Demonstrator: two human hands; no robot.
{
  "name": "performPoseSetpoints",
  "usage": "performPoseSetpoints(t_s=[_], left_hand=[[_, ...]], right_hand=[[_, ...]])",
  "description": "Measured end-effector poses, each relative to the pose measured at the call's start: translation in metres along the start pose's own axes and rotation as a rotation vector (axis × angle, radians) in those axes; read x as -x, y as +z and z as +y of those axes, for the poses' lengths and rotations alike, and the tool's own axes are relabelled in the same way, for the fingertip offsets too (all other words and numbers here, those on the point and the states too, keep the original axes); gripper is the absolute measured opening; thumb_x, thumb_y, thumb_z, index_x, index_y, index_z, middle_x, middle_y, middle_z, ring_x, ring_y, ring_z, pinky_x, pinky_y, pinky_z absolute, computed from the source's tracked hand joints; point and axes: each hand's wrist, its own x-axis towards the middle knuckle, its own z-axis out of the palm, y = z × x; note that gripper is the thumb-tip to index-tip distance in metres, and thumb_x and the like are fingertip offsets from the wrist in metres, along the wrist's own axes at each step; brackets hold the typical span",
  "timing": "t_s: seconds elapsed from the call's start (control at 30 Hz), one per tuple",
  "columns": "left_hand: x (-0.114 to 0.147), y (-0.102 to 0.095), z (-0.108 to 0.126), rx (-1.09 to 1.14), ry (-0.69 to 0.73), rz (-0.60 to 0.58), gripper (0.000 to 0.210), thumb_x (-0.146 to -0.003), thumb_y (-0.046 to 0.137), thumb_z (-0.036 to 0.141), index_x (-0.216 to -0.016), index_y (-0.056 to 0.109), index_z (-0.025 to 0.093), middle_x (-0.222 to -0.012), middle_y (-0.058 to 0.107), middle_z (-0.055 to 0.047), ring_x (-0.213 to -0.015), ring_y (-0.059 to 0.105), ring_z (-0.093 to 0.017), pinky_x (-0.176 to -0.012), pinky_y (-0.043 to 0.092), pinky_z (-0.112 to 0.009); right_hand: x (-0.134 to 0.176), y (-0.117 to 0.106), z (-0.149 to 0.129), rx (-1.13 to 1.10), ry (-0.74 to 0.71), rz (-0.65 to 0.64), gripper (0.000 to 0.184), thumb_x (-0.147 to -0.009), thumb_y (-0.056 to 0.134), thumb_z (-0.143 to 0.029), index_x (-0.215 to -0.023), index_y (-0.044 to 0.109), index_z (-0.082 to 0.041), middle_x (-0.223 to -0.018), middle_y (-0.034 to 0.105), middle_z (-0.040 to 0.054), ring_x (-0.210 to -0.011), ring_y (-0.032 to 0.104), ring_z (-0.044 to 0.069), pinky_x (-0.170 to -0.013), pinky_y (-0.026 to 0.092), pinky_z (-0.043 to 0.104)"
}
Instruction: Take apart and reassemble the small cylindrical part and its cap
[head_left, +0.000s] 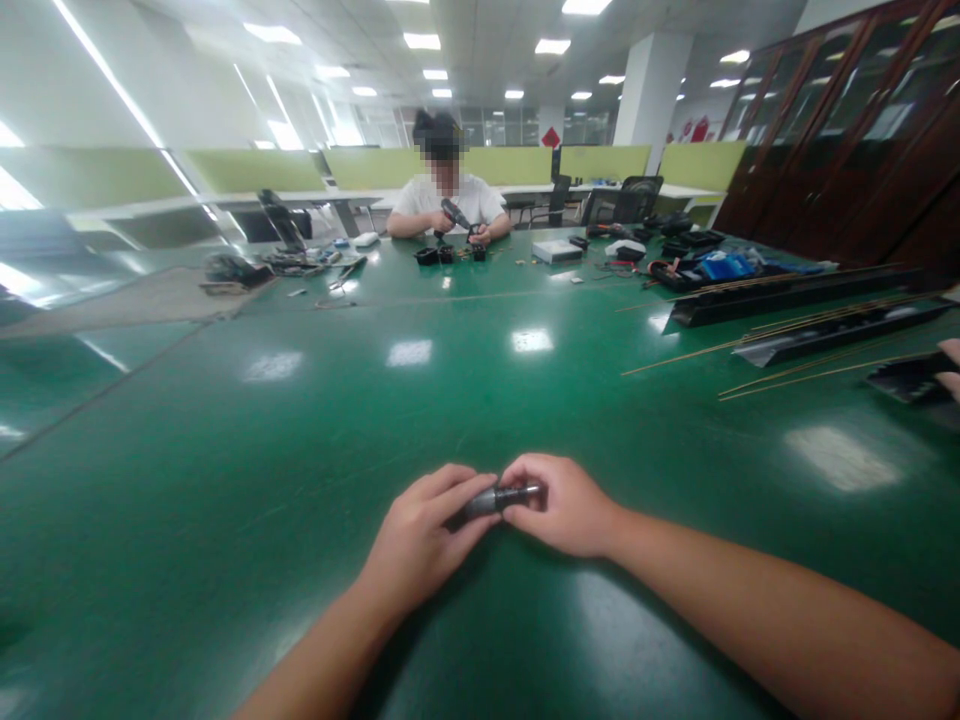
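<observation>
Just above the near part of the green table (360, 400), a short dark cylindrical tool (491, 500) lies sideways between my two hands. It has a grey body, dark rings along its middle and a shiny metal tip at the right. My left hand (427, 525) is closed around the grey body, covering its left end. With thumb and fingers, my right hand (562, 505) grips the ringed part near the metal tip. The exact kind of tool cannot be made out.
Across the table a person (450, 205) in a white top holds a dark power tool (455, 213) above small black parts (435, 255). Long black channels (780, 298) and thin rods (679, 357) lie at right. Another person's hand (951, 368) shows at the right edge.
</observation>
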Motion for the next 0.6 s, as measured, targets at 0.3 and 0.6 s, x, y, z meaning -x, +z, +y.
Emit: performPoseSetpoints(t_s=[0.3,0.6], left_hand=[[-0.0005,0.0009,0.0005,-0.019,0.03,0.021,0.03,-0.09,0.068,0.03,-0.12,0.067,0.025,-0.107,0.068,-0.004,-0.095,0.066,-0.015,-0.083,0.053,-0.025],[0.0011,0.002,-0.001,-0.016,0.035,0.018,0.031,-0.09,0.068,0.03,-0.121,0.067,0.026,-0.108,0.068,-0.004,-0.096,0.065,-0.015,-0.083,0.053,-0.026]], right_hand=[[-0.0006,-0.0014,-0.0036,-0.051,-0.037,0.025,0.02,-0.076,0.071,-0.016,-0.095,0.071,-0.019,-0.086,0.071,0.0017,-0.072,0.063,0.015,-0.066,0.048,0.025],[-0.0005,-0.003,-0.0045,-0.044,-0.067,0.039,0.016,-0.076,0.072,-0.017,-0.092,0.073,-0.018,-0.086,0.07,0.0023,-0.075,0.064,0.016,-0.069,0.048,0.026]])
